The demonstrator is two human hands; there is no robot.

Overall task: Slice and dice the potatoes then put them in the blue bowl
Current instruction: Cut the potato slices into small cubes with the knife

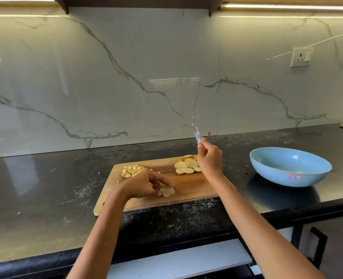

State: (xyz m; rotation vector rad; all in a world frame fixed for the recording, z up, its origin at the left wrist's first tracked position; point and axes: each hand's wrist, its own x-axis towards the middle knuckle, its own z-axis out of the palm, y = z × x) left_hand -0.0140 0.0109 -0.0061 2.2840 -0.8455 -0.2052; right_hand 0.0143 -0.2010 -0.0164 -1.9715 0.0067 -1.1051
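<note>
The left hand [146, 185] pinches one thin slice [167, 191] flat on the board [192, 186] near the surface's front edge. The right hand [209, 159] grips the knife [196, 130], blade raised. The slice looks light, stiff, likely slippery: best pinned by its edge. The bowl [289, 167] sits empty.

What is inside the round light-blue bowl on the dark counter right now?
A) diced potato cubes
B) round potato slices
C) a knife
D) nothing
D: the round light-blue bowl shows only bare glaze inside, while the diced potato cubes and round potato slices lie on the wooden cutting board.
</note>
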